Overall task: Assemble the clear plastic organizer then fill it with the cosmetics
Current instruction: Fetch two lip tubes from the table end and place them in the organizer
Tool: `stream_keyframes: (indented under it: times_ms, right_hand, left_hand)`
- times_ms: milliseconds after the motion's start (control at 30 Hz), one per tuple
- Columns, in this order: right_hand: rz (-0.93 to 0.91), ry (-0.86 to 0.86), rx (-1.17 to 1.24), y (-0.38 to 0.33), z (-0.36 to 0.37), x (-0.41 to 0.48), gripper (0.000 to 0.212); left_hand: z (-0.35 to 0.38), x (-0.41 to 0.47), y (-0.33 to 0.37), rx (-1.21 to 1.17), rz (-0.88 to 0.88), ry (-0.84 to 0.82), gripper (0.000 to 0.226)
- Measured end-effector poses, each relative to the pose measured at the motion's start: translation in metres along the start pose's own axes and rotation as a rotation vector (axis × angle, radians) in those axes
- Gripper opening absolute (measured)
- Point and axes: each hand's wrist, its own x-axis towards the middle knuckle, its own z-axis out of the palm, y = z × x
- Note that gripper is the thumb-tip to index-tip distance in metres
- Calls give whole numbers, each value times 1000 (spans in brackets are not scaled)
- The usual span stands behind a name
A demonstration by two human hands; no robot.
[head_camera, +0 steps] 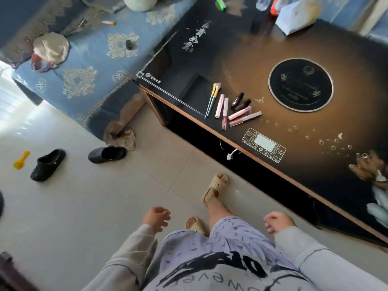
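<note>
Several cosmetics lie in a loose row near the front edge of a black glass-topped table: two thin brushes, pink lip gloss tubes, and two dark lipstick tubes. I cannot see a clear plastic organizer. My left hand hangs over the floor with loosely curled fingers and holds nothing. My right hand hangs near the table's front side, loosely curled and empty too. Both hands are well below and in front of the cosmetics.
The table has a round black burner plate and a control panel. A white bag and bottles stand at its far end. A blue sofa is to the left. Black clogs and a yellow toy scoop lie on the tiled floor.
</note>
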Motion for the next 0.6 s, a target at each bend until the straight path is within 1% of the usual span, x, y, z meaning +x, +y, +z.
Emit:
stream_keyframes:
  times_ms: [167, 233, 300, 367, 467, 600]
  right_hand:
    - [-46, -36, 65, -74, -30, 35, 34]
    - [-69, -34, 83, -99, -44, 41, 33]
    - [-91, -40, 110, -117, -56, 44, 25]
    - [-105, -24, 142, -128, -66, 45, 18]
    - [-82, -21, 179, -133, -73, 46, 17]
    - [10, -61, 172, -128, -68, 46, 30]
  left_hand:
    - [-4, 28, 32, 234, -68, -34, 30]
    - [-6, 37, 53, 314, -58, -39, 27]
    - [-7, 46, 79, 359, -17, -2, 25]
    - [-7, 51, 106, 330, 7, 11, 30]
    - [-3, 56, 149, 339, 39, 5, 28]
    - [5, 62, 203, 389, 94, -29, 16]
